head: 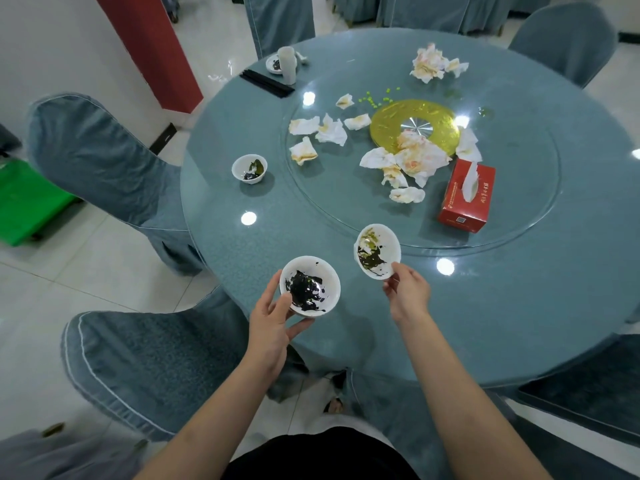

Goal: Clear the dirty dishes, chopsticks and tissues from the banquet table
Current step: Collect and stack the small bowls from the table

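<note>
Over the near edge of the round banquet table point(519, 306), both hands hold dirty white bowls above the glass. The left hand point(273, 323) grips a bowl smeared with dark residue point(309, 286), thumb on the rim and fingers underneath; the right hand point(408, 292) pinches the tilted second bowl point(376, 251) by its lower rim, just short of the turntable's point(519, 188) near edge.

Four dirty dishes are in view: these two bowls, a third bowl point(249, 168) standing alone near the table's left edge, and a small dish point(275, 64) at the far-left edge, beside a pale cup point(287, 64) and a bundle of black chopsticks point(266, 84).

Crumpled tissues point(412, 161) lie on the turntable, roughly a dozen, in three clusters: left, centre against the yellow disc point(388, 126), and far point(431, 64). A red tissue box point(465, 197) stands at the turntable's near-right. Green peas point(375, 98) are scattered beyond the disc.

The table's right half and the near-left rim between the bowls lie bare. Covered chairs point(138, 358) crowd the left edge.
</note>
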`<state>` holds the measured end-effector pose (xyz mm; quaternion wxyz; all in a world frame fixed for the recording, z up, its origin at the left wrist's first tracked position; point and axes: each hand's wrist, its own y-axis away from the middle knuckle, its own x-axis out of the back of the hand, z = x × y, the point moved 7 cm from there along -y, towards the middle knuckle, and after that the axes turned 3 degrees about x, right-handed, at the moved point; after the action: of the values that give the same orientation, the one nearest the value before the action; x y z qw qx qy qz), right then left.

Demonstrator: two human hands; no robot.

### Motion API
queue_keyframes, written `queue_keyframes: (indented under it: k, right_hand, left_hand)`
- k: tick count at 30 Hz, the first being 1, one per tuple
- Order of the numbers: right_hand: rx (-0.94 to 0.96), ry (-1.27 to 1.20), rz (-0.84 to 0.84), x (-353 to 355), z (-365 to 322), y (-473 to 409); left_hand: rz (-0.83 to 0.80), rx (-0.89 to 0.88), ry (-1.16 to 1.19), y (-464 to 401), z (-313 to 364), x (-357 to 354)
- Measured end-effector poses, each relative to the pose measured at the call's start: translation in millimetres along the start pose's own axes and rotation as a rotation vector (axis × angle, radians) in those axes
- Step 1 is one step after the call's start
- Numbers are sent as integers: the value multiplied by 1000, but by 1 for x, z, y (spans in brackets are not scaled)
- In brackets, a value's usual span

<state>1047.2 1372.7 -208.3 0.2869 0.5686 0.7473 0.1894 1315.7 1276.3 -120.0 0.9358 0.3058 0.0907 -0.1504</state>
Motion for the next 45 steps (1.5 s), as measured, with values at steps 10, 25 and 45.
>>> queue_keyframes:
  k: [10, 25, 45]
  right_hand:
    - [132, 194, -361, -77, 7, 132]
    - [121, 392, -571, -182, 112, 300]
    - [119, 482, -681, -360, 226, 348]
  left_hand:
    - [-93, -91, 30, 32, 36, 51]
    - [-83, -233, 84, 98, 93, 222]
    - [123, -241, 84, 46, 172, 393]
